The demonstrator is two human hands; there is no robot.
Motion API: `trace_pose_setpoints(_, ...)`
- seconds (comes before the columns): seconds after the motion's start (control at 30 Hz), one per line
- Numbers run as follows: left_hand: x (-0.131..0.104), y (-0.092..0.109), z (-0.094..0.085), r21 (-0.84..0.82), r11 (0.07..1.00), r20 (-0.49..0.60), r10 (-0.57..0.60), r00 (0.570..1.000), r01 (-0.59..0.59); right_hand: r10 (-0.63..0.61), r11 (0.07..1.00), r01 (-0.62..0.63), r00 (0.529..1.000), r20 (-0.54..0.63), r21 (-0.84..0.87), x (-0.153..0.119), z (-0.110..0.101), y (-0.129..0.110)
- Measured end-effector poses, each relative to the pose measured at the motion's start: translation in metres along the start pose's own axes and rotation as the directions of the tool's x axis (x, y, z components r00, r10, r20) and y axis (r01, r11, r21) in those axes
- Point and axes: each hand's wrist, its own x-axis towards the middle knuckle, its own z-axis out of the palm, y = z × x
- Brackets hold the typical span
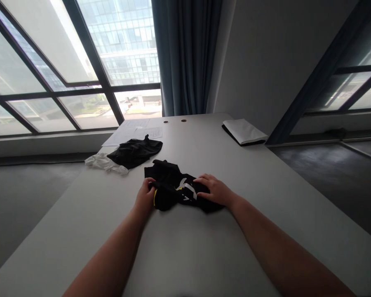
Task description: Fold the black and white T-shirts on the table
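Observation:
A crumpled black T-shirt [167, 173] with a white and yellow print lies on the white table in front of me. At its left edge, by a yellow strip, my left hand [145, 194] has its fingers closed on the fabric. My right hand [215, 190] rests on the right part of the shirt, thumb and fingers apart, pressing lightly on the cloth beside the print. Folds hide the shirt's full outline, and part of the left fingers is covered by fabric.
Behind on the left lie a bunched dark garment [137, 152] and a crumpled white cloth [105, 163]. Papers [126, 131] are near the far left edge. A folded white and black cloth [245, 131] sits at the far right of the table [198, 255].

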Motion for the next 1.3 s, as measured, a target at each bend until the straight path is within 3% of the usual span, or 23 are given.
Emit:
trace_pose_setpoints(0.13,0.003,-0.003,-0.011,0.03,0.999,-0.071,0.034,0.997,-0.032,-0.059,0.996,0.053,0.995,0.079,0.075,0.002,0.005,0.013)
trace_pose_setpoints(0.23,-0.001,0.005,-0.021,-0.023,0.99,0.106,0.144,0.984,-0.142,0.005,0.993,-0.008,1.0,0.03,0.116,0.002,0.008,0.016)
trace_pose_setpoints(0.3,-0.006,0.013,-0.025,-0.07,0.968,0.311,0.249,0.917,-0.24,0.117,0.984,-0.111,0.992,-0.037,0.139,0.001,0.008,0.016)
trace_pose_setpoints(0.37,-0.011,0.021,-0.024,-0.054,0.934,0.486,0.333,0.808,-0.353,0.236,0.961,-0.213,0.965,-0.118,0.178,0.001,0.007,0.017)
trace_pose_setpoints(0.47,-0.017,0.028,-0.015,0.066,0.839,0.608,0.396,0.689,-0.541,0.353,0.924,-0.296,0.902,-0.247,0.241,0.001,0.006,0.02)
trace_pose_setpoints(0.53,-0.021,0.03,-0.009,0.132,0.793,0.643,0.388,0.66,-0.594,0.406,0.905,-0.333,0.862,-0.305,0.266,0.002,0.006,0.024)
trace_pose_setpoints(0.6,-0.023,0.029,-0.004,0.176,0.801,0.642,0.348,0.684,-0.573,0.445,0.89,-0.363,0.823,-0.354,0.276,0.002,0.005,0.028)
trace_pose_setpoints(0.73,-0.019,0.024,-0.005,0.338,0.865,0.429,0.209,0.879,-0.371,0.495,0.869,-0.411,0.738,-0.46,0.275,0.0,0.001,0.039)
trace_pose_setpoints(0.8,-0.013,0.02,-0.008,0.404,0.878,0.307,0.136,0.942,-0.259,0.522,0.853,-0.44,0.697,-0.491,0.281,0.0,-0.002,0.047)
trace_pose_setpoints(0.9,-0.003,0.012,-0.013,0.399,0.905,0.21,0.069,0.975,-0.15,0.565,0.824,-0.485,0.657,-0.499,0.294,0.001,-0.005,0.055)
trace_pose_setpoints(0.97,0.001,0.009,-0.016,0.359,0.92,0.143,0.114,0.983,-0.159,0.566,0.822,-0.489,0.644,-0.515,0.292,0.002,-0.007,0.055)
trace_pose_setpoints(1.03,0.001,0.011,-0.018,0.333,0.908,0.08,0.241,0.967,-0.254,0.5,0.863,-0.434,0.658,-0.562,0.26,0.002,-0.008,0.046)
trace_pose_setpoints(1.1,-0.005,0.017,-0.017,0.329,0.862,0.095,0.376,0.922,-0.386,0.362,0.93,-0.327,0.744,-0.561,0.167,0.0,-0.01,0.032)
trace_pose_setpoints(1.2,-0.018,0.028,-0.009,0.345,0.788,0.253,0.445,0.859,-0.51,0.16,0.985,-0.174,0.935,-0.316,-0.015,-0.003,-0.009,0.01)
trace_pose_setpoints(1.23,-0.021,0.03,-0.005,0.362,0.776,0.301,0.428,0.852,-0.517,0.137,0.986,-0.154,0.967,-0.217,-0.065,-0.003,-0.008,0.005)
trace_pose_setpoints(1.3,-0.025,0.03,0.002,0.417,0.766,0.347,0.364,0.864,-0.49,0.158,0.974,-0.174,0.981,-0.115,-0.146,-0.004,-0.004,0.003)
